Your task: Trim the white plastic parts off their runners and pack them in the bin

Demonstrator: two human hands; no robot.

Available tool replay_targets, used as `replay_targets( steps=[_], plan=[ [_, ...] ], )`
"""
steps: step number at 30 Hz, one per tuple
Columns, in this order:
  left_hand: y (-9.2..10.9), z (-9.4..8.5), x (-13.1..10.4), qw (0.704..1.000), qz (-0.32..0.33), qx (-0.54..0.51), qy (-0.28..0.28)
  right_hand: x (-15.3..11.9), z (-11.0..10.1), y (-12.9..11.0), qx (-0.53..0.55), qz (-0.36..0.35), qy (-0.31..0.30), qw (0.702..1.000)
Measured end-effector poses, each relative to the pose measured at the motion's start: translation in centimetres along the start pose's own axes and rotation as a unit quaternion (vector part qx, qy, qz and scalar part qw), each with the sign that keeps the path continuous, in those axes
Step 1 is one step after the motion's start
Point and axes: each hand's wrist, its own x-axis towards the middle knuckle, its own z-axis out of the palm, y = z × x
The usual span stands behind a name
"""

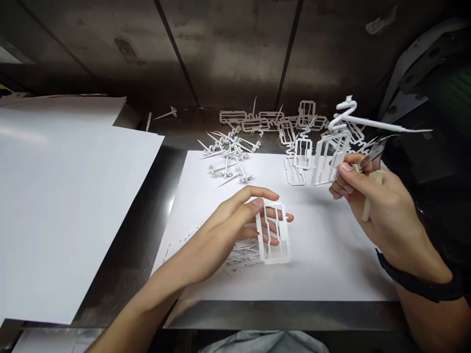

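My left hand [235, 215] grips a small white plastic frame [262, 235] with slim inner bars, thumb on its upper corner and fingers behind it. To its right, my right hand [371, 196] pinches another white plastic frame [319, 162]; a wavy stem with a long pointed rod [382, 123] rises above that frame. A pair of nippers [373, 154] with pale handles is also tucked in the right hand. Below the left hand lies a heap of flat white frames [239, 257] on a white sheet [331, 264], partly hidden by the wrist.
A pile of cut-off white pointed stems [230, 152] lies at the sheet's far left. More frames with stems [257, 120] are strewn along the back by the metal wall [228, 49]. Large white sheets [66, 196] cover the left side.
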Motion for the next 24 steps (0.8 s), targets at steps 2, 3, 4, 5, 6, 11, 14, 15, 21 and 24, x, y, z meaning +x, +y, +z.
replay_targets(
  steps=[2,3,4,5,6,11,14,15,21,24],
  plan=[
    [-0.2,-0.1,0.0,1.0,0.0,-0.001,-0.004,0.1,-0.1,0.1,-0.005,0.002,-0.003,1.0],
    [-0.2,-0.1,0.0,1.0,-0.001,0.0,-0.007,0.1,-0.2,0.2,-0.006,0.003,-0.006,1.0],
    [-0.1,-0.2,-0.1,1.0,-0.006,0.005,-0.009,0.1,-0.2,0.2,-0.007,0.002,-0.01,1.0],
    [0.0,-0.2,-0.2,1.0,-0.011,0.023,-0.005,0.1,-0.3,0.3,-0.007,-0.001,-0.015,1.0],
    [0.2,-0.2,-0.4,0.998,-0.013,0.06,0.005,0.0,-0.3,0.3,-0.01,-0.003,-0.02,1.0],
    [1.1,-0.5,-1.3,0.912,0.038,0.392,0.112,-0.4,0.0,0.5,-0.032,0.023,-0.059,0.997],
    [0.8,-1.2,-1.3,0.851,0.081,0.501,0.135,-0.6,0.3,0.6,-0.027,0.058,-0.098,0.993],
    [0.6,-1.4,-1.1,0.834,0.099,0.526,0.134,-0.7,0.4,0.6,-0.025,0.065,-0.111,0.991],
    [-0.1,-1.3,-1.0,0.782,0.174,0.598,0.042,-1.4,1.4,0.4,-0.006,0.108,-0.177,0.978],
    [0.2,-0.9,-1.4,0.813,0.169,0.557,-0.008,-1.7,1.8,0.1,0.016,0.128,-0.199,0.972]
  ],
)
